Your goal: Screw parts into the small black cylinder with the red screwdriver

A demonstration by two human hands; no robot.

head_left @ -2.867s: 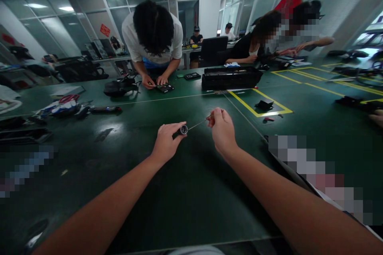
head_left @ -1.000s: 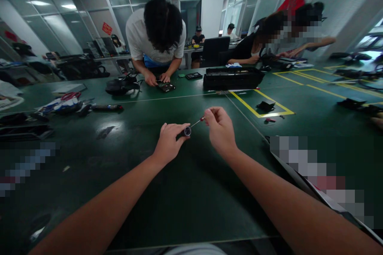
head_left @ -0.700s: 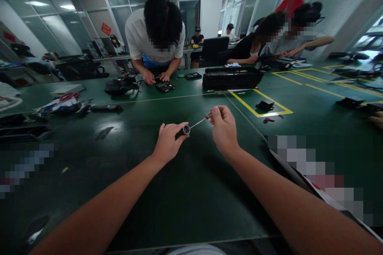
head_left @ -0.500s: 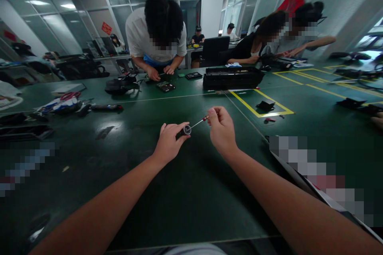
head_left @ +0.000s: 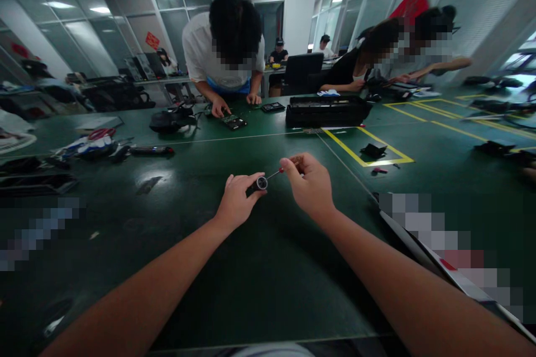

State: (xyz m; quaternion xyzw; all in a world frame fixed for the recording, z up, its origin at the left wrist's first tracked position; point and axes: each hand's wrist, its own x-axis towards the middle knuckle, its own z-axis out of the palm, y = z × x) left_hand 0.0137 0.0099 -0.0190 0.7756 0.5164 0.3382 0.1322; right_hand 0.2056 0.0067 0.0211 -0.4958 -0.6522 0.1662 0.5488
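Note:
My left hand (head_left: 238,196) is closed on a small black cylinder (head_left: 262,183), whose round end with a pale rim faces me. In my right hand (head_left: 309,183) is a screwdriver (head_left: 275,173) with a red collar, its handle mostly covered by my fingers. The thin metal shaft slants down to the left, and its tip is at the cylinder's round end; how deep it goes I cannot tell. Both hands are just above the green table (head_left: 251,284).
A long black case (head_left: 326,112) stands at the far side, beyond a yellow taped outline holding a small black part (head_left: 373,150). Across the table a person in white handles a circuit board (head_left: 233,122). Cables and tools (head_left: 94,144) lie at left.
My right hand has tilted and come slightly closer to the cylinder, so less of the screwdriver's shaft shows. The person opposite has moved a hand onto the circuit board.

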